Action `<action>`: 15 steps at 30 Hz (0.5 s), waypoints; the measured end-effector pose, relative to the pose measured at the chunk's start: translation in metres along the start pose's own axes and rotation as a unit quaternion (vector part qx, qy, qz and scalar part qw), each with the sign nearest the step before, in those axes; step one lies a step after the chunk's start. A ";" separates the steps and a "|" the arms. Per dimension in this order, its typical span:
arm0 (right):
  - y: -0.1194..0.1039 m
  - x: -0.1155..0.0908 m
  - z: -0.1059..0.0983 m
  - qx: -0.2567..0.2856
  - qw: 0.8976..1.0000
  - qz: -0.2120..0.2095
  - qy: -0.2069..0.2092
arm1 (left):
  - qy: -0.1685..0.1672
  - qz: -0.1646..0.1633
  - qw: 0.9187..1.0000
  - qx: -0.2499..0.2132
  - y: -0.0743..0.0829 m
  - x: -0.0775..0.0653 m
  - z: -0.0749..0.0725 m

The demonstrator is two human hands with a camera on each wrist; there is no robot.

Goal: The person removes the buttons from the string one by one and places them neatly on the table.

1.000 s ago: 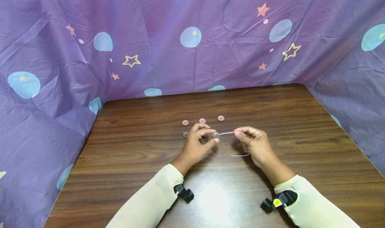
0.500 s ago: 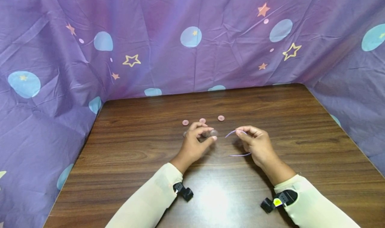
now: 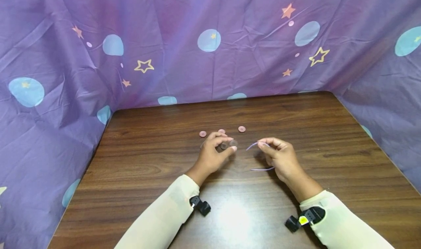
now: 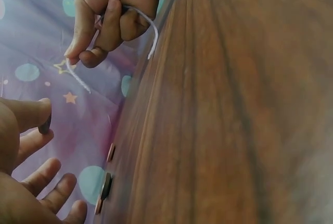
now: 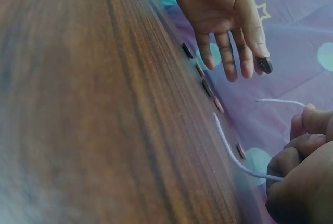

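My left hand [image 3: 211,154] pinches a dark round button [image 3: 233,143] between thumb and index finger, above the table. The right wrist view shows this button [image 5: 264,65] tilted, with small holes; the other left fingers are spread. Level with it, my right hand [image 3: 283,157] pinches a lilac cord [image 3: 251,146] near one end. That short free end droops toward the button, with a gap between them. The cord's other end [image 5: 234,159] hangs out below the right hand. A dark thing [image 4: 124,9] shows among the right fingers; its kind is unclear.
Pink buttons [image 3: 241,129] lie in a row on the wooden table [image 3: 164,161] beyond the left hand. Another dark button [image 3: 224,146] lies behind the left fingers; one more dark button [image 5: 187,51] shows in the right wrist view. A purple patterned cloth [image 3: 210,73] hangs around the table.
The left hand has drawn the button slightly left, away from the cord; the cord end that reached it now droops free. The right hand has stayed nearly still.
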State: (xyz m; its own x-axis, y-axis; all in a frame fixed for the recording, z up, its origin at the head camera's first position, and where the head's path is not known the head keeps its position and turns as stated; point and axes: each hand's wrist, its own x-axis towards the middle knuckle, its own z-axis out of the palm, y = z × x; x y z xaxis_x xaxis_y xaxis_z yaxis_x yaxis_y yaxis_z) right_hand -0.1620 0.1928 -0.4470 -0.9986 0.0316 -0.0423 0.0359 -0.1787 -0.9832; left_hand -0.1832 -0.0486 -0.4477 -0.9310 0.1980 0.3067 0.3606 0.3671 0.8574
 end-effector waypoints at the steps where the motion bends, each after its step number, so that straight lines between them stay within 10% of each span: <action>1: 0.000 0.000 0.000 -0.001 1.000 0.000 0.000 | -0.003 0.000 1.000 0.001 0.000 0.001 0.000; 15: 0.001 0.001 -0.002 -0.001 1.000 -0.001 0.002 | -0.065 -0.031 0.995 0.067 0.000 0.018 -0.003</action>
State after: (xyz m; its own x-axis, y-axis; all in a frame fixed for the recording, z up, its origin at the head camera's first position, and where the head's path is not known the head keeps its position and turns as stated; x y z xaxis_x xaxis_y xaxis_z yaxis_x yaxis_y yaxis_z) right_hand -0.1624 0.1947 -0.4488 -0.9985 0.0350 -0.0412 0.0344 -0.1765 -0.9837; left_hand -0.1996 -0.0476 -0.4409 -0.9399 0.2829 0.1915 0.3147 0.4989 0.8075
